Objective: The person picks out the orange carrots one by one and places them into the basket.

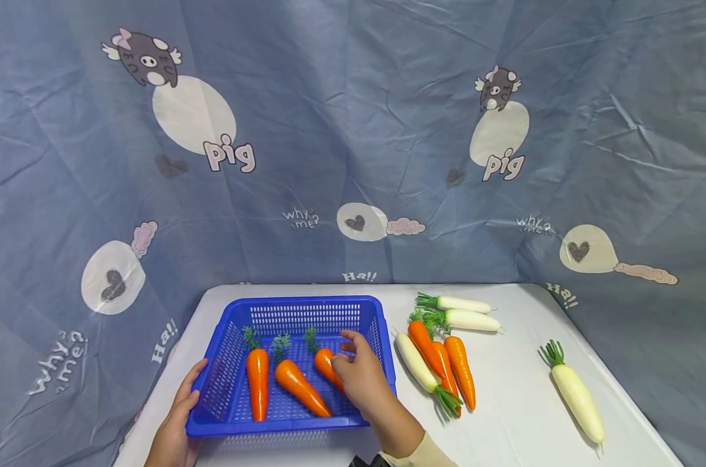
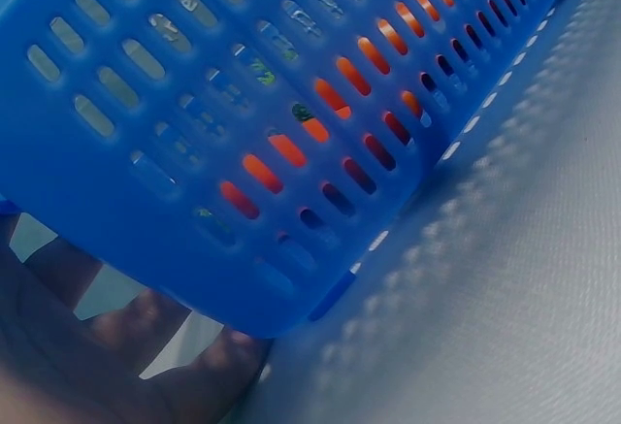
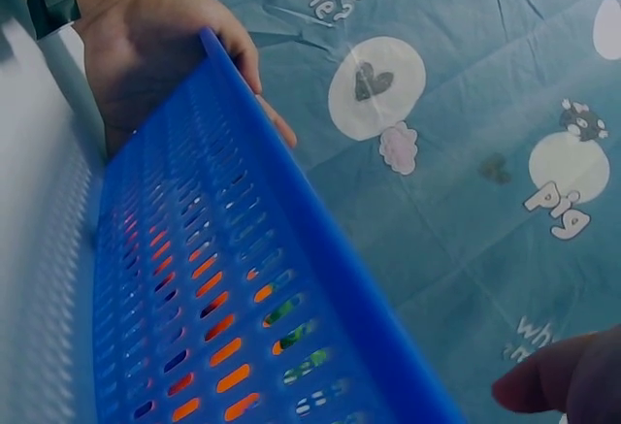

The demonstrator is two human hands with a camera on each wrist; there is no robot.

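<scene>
A blue plastic basket [image 1: 283, 428] holds three carrots with green tops: one on the left [image 1: 257, 386], one in the middle [image 1: 300, 389] and one on the right [image 1: 325, 364]. My right hand [image 1: 361, 376] is inside the basket at its right side, over the right carrot and partly hiding it. Its thumb and fingers are spread apart, with no grip visible. My left hand [image 1: 178, 421] rests against the basket's front left corner, its fingers along the outside of the left wall. In the left wrist view, the left-hand fingers [image 2: 136, 332] are spread beside the basket's edge.
Right of the basket, more carrots [image 1: 461, 376] lie close to a slanted white radish [image 1: 414, 363]. Two further white radishes [image 1: 470, 319] lie behind them. Another radish [image 1: 577, 402] lies alone at the far right of the white table [image 1: 516, 402]. A blue patterned cloth [image 1: 341, 149] hangs behind.
</scene>
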